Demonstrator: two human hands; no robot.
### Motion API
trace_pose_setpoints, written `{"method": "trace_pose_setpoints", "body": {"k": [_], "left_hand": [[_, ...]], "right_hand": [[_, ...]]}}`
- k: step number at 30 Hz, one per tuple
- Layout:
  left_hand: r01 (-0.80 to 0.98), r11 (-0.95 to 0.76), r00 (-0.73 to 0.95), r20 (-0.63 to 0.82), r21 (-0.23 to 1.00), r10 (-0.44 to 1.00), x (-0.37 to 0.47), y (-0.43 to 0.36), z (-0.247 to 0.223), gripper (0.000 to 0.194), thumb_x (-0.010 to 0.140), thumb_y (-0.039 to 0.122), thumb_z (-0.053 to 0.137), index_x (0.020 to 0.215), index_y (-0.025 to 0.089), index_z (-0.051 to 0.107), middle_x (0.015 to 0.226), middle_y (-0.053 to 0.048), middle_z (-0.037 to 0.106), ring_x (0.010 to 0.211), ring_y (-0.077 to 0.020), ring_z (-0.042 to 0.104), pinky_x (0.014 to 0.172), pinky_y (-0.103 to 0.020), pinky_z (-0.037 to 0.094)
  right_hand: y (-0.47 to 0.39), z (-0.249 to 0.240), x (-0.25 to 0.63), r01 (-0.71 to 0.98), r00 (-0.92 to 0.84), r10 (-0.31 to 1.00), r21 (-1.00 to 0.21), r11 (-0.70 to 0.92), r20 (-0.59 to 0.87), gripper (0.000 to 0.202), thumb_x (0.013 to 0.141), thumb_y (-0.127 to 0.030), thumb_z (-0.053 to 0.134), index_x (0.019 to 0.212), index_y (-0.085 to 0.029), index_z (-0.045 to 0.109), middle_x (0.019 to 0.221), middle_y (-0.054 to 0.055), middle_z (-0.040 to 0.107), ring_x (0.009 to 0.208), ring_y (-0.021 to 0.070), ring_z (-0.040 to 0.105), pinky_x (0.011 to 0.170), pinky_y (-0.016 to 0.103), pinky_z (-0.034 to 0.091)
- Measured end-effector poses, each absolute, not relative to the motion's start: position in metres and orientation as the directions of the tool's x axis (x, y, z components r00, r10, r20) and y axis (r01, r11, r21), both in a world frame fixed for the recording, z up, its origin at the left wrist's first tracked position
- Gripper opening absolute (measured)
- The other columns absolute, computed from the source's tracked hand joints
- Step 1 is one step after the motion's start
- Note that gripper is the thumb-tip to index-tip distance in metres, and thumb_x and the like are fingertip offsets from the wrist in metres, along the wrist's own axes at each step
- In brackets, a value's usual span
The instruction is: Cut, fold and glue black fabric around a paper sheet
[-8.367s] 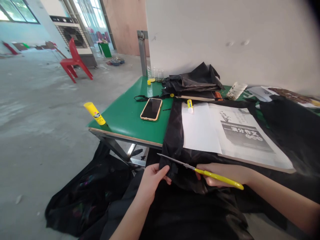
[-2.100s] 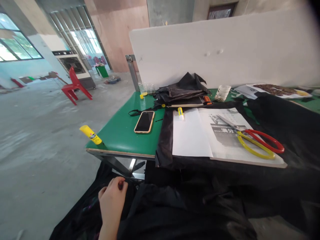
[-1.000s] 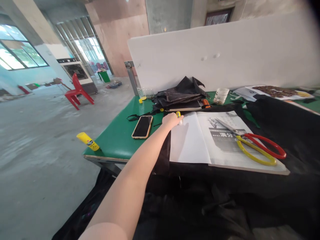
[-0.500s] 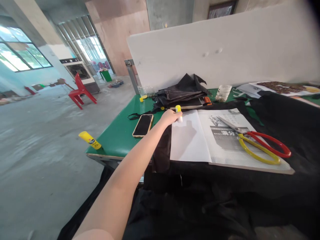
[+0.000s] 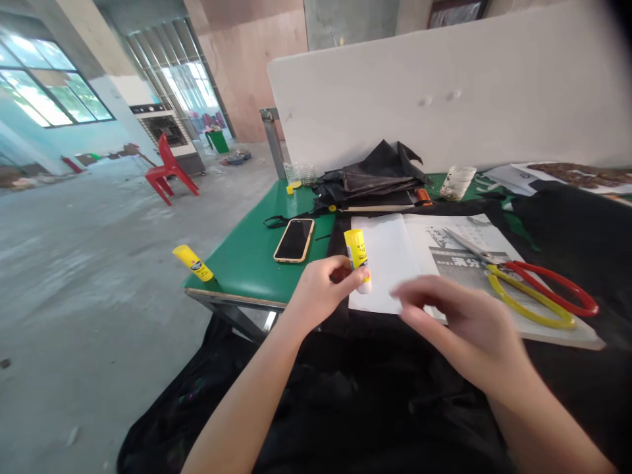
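Note:
In my left hand point(image 5: 326, 286) is a yellow glue stick point(image 5: 356, 253), held upright between thumb and fingers with its whitish end down. It is over the blank white page of an open book point(image 5: 382, 263). My right hand point(image 5: 459, 322) is a little to the right, slightly blurred, with thumb and fingers apart and nothing between them. Scissors point(image 5: 486, 258) with one red and one yellow handle lie on the book's printed page, beyond my right hand. A second yellow glue stick point(image 5: 193, 263) stands tilted in view at the table's left corner.
A phone point(image 5: 295, 239) lies on the green table point(image 5: 247, 266), left of the book. Behind are a heap of black cloth point(image 5: 375, 174), a clear plastic cup point(image 5: 458, 183) and a white board point(image 5: 395, 99). Black fabric covers the right side. A red chair point(image 5: 170, 172) stands on the floor.
My left hand has drawn the glue stick back toward me from the page's far edge. My right hand has come into view from the lower right. The view has shifted slightly.

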State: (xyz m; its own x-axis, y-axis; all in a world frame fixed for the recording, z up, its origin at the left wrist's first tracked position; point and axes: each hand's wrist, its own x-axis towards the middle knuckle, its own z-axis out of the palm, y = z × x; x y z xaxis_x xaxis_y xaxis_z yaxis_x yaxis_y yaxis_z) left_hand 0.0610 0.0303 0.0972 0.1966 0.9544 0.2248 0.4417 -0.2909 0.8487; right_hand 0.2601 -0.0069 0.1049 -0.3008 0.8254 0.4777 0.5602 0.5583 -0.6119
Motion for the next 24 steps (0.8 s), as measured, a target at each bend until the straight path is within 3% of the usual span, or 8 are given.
{"method": "trace_pose_setpoints", "body": {"k": [4,8,12,14,17,19,21,24], "left_hand": [[0.569,-0.331,0.188,0.273,0.753,0.944,0.053,0.023,0.095,0.032,0.082,0.047,0.051,0.077,0.018,0.065,0.067,0.0,0.063,0.061,-0.0124,0.055,0.057,-0.023,0.036],[0.687,-0.394,0.195,0.368,0.611,0.909,0.045,0.014,0.092,0.03,0.084,0.041,0.052,0.067,0.018,0.063,0.062,0.002,0.061,0.06,-0.0121,0.053,0.069,-0.028,0.037],[0.668,-0.41,0.22,0.361,0.621,0.906,0.036,-0.005,0.09,0.026,0.088,0.039,0.047,0.098,0.022,0.064,0.083,-0.001,0.065,0.075,-0.0147,0.059,0.075,-0.028,0.039],[0.706,-0.296,0.081,0.342,0.643,0.936,0.025,-0.017,0.081,0.032,0.087,0.043,0.046,0.107,0.021,0.06,0.089,-0.003,0.066,0.075,-0.0161,0.06,0.069,-0.027,0.041],[0.755,0.064,-0.289,0.244,0.653,0.926,0.001,-0.03,0.054,0.038,0.087,0.049,0.041,0.078,0.019,0.063,0.066,-0.003,0.065,0.062,-0.0182,0.061,0.061,-0.027,0.041],[0.629,0.177,-0.319,0.044,0.757,0.947,-0.01,-0.033,0.031,0.044,0.083,0.055,0.043,0.067,0.018,0.062,0.06,-0.004,0.064,0.057,-0.0189,0.062,0.058,-0.026,0.042],[0.337,0.248,-0.26,-0.163,0.908,0.952,-0.01,-0.032,0.01,0.048,0.08,0.059,0.044,0.074,0.015,0.064,0.067,-0.008,0.068,0.058,-0.0202,0.064,0.054,-0.025,0.045],[-0.012,0.286,-0.157,-0.284,0.958,0.946,0.007,-0.025,-0.007,0.059,0.078,0.064,0.041,0.084,0.011,0.066,0.073,-0.013,0.07,0.062,-0.022,0.067,0.054,-0.026,0.048]], "right_hand": [[0.025,0.095,0.233,0.676,-0.363,0.815,-0.475,0.564,0.452,0.035,0.079,-0.043,0.059,0.108,-0.023,0.06,0.067,-0.002,0.054,0.051,0.0092,0.044,0.051,0.024,0.038],[0.033,0.095,0.215,0.663,-0.445,0.817,-0.478,0.576,0.366,0.014,0.078,-0.034,0.059,0.084,-0.021,0.062,0.063,-0.003,0.054,0.052,0.0084,0.046,0.05,0.022,0.035],[0.029,0.093,0.206,0.683,-0.401,0.881,-0.559,0.47,0.251,0.016,0.07,-0.032,0.063,0.068,-0.018,0.056,0.056,-0.004,0.054,0.047,0.0083,0.046,0.046,0.021,0.033],[0.028,0.089,0.208,0.691,-0.339,0.924,-0.62,0.372,0.177,0.021,0.071,-0.037,0.062,0.066,-0.018,0.055,0.054,-0.002,0.054,0.047,0.0097,0.048,0.045,0.022,0.034],[0.027,0.079,0.215,0.668,-0.294,0.95,-0.688,0.285,0.109,0.023,0.073,-0.04,0.058,0.074,-0.017,0.059,0.061,0.0,0.059,0.052,0.0122,0.053,0.048,0.024,0.038],[0.025,0.073,0.218,0.649,-0.28,0.953,-0.709,0.276,0.115,0.023,0.074,-0.039,0.058,0.078,-0.017,0.059,0.064,0.001,0.06,0.053,0.0126,0.053,0.048,0.025,0.039],[0.024,0.069,0.218,0.637,-0.253,0.956,-0.718,0.281,0.15,0.024,0.074,-0.04,0.058,0.075,-0.017,0.058,0.061,0.001,0.058,0.051,0.0123,0.051,0.047,0.025,0.038],[0.023,0.064,0.21,0.623,-0.236,0.942,-0.707,0.334,0.237,0.028,0.077,-0.044,0.055,0.071,-0.017,0.056,0.056,0.0,0.053,0.049,0.012,0.048,0.046,0.025,0.036]]}}
